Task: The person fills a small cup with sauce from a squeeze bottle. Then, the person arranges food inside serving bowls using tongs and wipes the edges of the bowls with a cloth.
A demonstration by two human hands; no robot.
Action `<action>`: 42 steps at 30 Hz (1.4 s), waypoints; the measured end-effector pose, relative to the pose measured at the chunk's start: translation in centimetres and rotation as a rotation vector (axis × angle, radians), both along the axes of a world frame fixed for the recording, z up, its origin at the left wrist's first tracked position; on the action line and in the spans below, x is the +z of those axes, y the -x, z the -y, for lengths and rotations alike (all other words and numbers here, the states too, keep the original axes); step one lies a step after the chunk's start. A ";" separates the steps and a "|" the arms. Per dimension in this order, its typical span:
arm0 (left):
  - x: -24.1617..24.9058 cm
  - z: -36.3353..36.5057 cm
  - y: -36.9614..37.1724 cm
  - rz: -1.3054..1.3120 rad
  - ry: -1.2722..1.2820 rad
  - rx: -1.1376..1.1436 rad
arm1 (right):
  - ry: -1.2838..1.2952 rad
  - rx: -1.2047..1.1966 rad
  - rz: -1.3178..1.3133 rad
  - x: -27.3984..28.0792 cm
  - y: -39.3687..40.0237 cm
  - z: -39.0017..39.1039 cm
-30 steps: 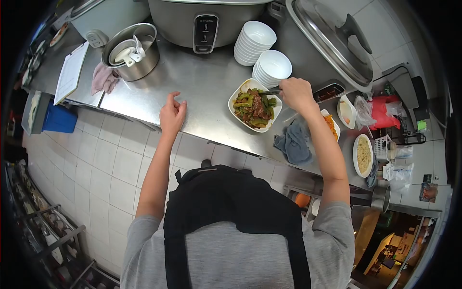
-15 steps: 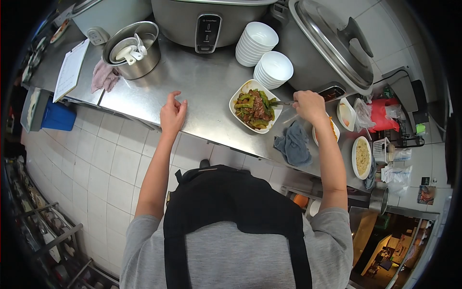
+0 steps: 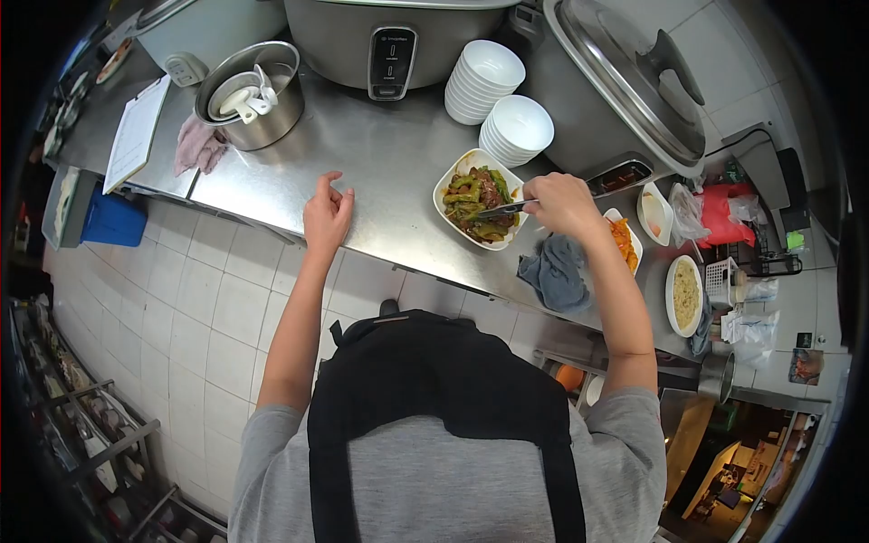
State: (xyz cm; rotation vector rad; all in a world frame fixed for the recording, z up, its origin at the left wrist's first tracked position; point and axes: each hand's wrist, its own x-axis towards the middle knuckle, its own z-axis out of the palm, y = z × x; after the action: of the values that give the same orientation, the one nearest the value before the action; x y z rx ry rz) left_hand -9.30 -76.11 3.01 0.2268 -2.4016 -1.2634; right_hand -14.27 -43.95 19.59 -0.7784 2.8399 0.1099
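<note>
My right hand (image 3: 563, 206) grips a slim metal utensil (image 3: 505, 209); I cannot make out whether it is tongs or a spoon. Its far end lies in a white square bowl (image 3: 442, 204) of meat with green vegetables (image 3: 478, 206), toward the near right part of the food. My left hand (image 3: 327, 215) is over the front edge of the steel counter (image 3: 362, 145), fingers loosely bent and apart, with nothing in it. Close to my right wrist, a grey-blue cloth (image 3: 554, 271) lies crumpled, and a white dish of orange food (image 3: 623, 241) is partly behind my forearm.
Two stacks of white bowls (image 3: 485, 81) stand behind the food bowl, near large rice cookers (image 3: 348, 45). A metal pot (image 3: 264, 122) holding white-handled utensils, a pink cloth (image 3: 197, 145) and a clipboard (image 3: 136, 136) are at left. Another dish (image 3: 685, 297) sits far right.
My right hand has moved left and slightly nearer, taking the utensil's end from the bowl's right side further into the food. The orange food shows more. My left hand stays put.
</note>
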 end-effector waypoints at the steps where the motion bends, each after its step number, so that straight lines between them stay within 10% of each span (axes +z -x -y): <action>1: -0.1 0.0 0.0 0.004 0.006 0.003 | -0.009 -0.016 0.008 0.3 0.1 -0.2; 28: -0.2 -0.3 -0.1 0.007 -0.019 0.016 | 0.080 0.049 -0.171 2.9 -2.0 0.5; 35: 0.3 -0.1 -0.4 0.012 0.021 0.039 | 0.573 0.299 -0.389 3.5 5.7 14.0; 42: 0.4 0.5 -0.5 0.074 0.035 0.018 | 0.339 0.621 -0.720 1.4 16.1 33.0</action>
State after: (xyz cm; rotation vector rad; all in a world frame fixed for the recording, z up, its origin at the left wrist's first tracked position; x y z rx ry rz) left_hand -8.80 -76.64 3.40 0.2888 -2.4764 -1.2239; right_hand -30.32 -76.91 20.97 -2.0382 3.1475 -0.0142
